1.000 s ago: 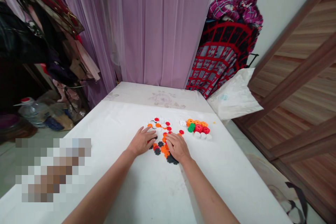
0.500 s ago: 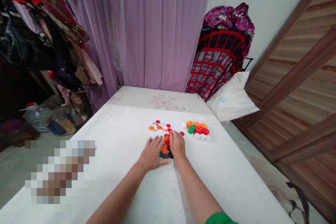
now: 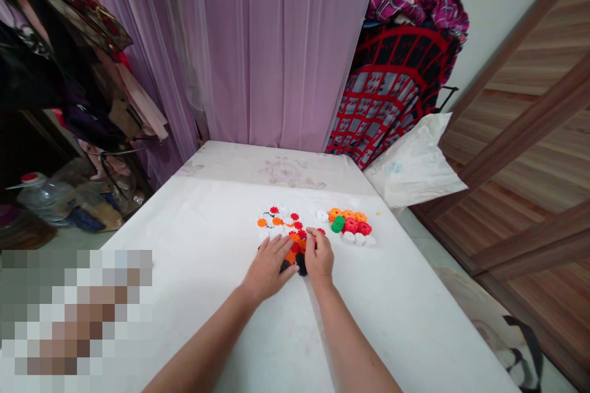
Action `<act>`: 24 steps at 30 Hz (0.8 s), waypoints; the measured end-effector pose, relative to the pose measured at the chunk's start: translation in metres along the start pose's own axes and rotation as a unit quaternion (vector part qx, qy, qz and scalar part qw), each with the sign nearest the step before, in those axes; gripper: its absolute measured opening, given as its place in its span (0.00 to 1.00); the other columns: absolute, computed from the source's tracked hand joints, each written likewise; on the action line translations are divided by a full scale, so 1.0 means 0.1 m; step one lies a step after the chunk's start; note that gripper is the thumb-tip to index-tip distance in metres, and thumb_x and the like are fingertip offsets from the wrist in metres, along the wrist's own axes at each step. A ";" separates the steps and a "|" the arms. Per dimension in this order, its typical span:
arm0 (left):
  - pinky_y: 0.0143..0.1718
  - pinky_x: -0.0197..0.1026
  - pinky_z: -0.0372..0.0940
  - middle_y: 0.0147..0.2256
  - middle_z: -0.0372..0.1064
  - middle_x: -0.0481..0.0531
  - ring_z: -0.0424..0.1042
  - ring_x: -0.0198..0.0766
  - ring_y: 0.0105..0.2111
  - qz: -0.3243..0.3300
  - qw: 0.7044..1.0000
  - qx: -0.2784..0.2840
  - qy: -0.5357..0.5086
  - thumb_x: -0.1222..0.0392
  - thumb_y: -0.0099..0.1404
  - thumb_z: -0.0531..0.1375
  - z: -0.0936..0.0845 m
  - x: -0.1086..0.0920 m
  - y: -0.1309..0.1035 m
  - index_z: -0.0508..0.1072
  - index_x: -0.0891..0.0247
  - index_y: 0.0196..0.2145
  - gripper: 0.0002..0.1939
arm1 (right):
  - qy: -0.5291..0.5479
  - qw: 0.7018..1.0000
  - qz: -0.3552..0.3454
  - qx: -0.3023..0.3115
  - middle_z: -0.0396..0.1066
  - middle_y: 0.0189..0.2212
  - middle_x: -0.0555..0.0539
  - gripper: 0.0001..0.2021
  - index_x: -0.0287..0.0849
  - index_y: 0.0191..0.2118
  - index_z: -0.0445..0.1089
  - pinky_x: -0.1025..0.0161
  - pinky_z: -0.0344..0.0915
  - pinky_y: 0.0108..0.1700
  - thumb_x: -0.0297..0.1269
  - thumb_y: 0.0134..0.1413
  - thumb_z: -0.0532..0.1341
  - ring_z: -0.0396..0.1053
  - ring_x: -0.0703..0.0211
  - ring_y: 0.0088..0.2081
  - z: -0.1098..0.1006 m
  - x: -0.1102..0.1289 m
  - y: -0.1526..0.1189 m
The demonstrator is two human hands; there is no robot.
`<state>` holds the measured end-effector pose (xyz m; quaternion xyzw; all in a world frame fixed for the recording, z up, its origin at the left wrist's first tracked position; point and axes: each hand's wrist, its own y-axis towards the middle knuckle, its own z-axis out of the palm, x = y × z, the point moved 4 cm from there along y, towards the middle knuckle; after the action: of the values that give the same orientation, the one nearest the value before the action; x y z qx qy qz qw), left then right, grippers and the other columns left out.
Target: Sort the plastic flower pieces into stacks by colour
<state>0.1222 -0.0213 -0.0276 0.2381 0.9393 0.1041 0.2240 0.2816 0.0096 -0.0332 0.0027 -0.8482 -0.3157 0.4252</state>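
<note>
Small notched discs in red, orange, white and black form a flat cluster (image 3: pixel 277 221) on the white table. My left hand (image 3: pixel 268 265) lies over the cluster's lower left part with its fingers spread. At the lower right edge of the cluster is my right hand (image 3: pixel 319 256), its fingers bent and pressed together near the red discs; what they hold, if anything, is too small to name. A black disc (image 3: pixel 302 264) shows between the two hands. Right of them sit rows of orange discs (image 3: pixel 348 216), red discs (image 3: pixel 357 226), white discs (image 3: pixel 358 238) and a green stack (image 3: pixel 338 224).
The white table (image 3: pixel 198 270) reaches back to a purple curtain (image 3: pixel 276 49). A white bag (image 3: pixel 410 166) hangs at its right edge, by a patterned red and black cloth (image 3: pixel 382 86). Bags hang at the left, above a plastic bottle (image 3: pixel 41 196).
The head view has shifted slightly. My right hand has moved a little right, away from my left hand, and more black and orange discs show between them.
</note>
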 end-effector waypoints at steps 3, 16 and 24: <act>0.64 0.58 0.53 0.58 0.68 0.57 0.62 0.46 0.61 -0.052 0.995 -0.085 -0.020 0.53 0.71 0.50 -0.15 0.31 0.01 0.68 0.58 0.58 0.21 | -0.032 0.997 -0.074 0.017 0.77 0.41 0.42 0.15 0.43 0.42 0.75 0.55 0.65 0.50 0.36 0.61 0.51 0.71 0.53 0.44 0.02 0.09 -0.01; 0.62 0.62 0.53 0.61 0.65 0.56 0.61 0.52 0.62 -0.155 0.983 -0.054 0.085 0.56 0.68 0.52 -0.32 0.76 0.14 0.71 0.55 0.55 0.19 | -0.192 0.955 -0.099 0.204 0.73 0.50 0.46 0.08 0.50 0.39 0.78 0.50 0.58 0.53 0.37 0.53 0.64 0.63 0.48 0.52 0.19 0.42 0.07; 0.64 0.63 0.49 0.63 0.60 0.55 0.56 0.52 0.65 -0.157 0.987 -0.014 0.023 0.53 0.65 0.57 -0.36 0.83 0.11 0.72 0.53 0.52 0.18 | -0.170 0.965 -0.085 0.183 0.74 0.48 0.48 0.04 0.49 0.34 0.77 0.52 0.57 0.53 0.36 0.53 0.63 0.64 0.50 0.51 0.25 0.31 0.03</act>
<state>0.0441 0.0262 -0.0238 0.0819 0.9685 0.0864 0.2189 0.2439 0.0169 -0.0201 0.0988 -0.9479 -0.1856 0.2392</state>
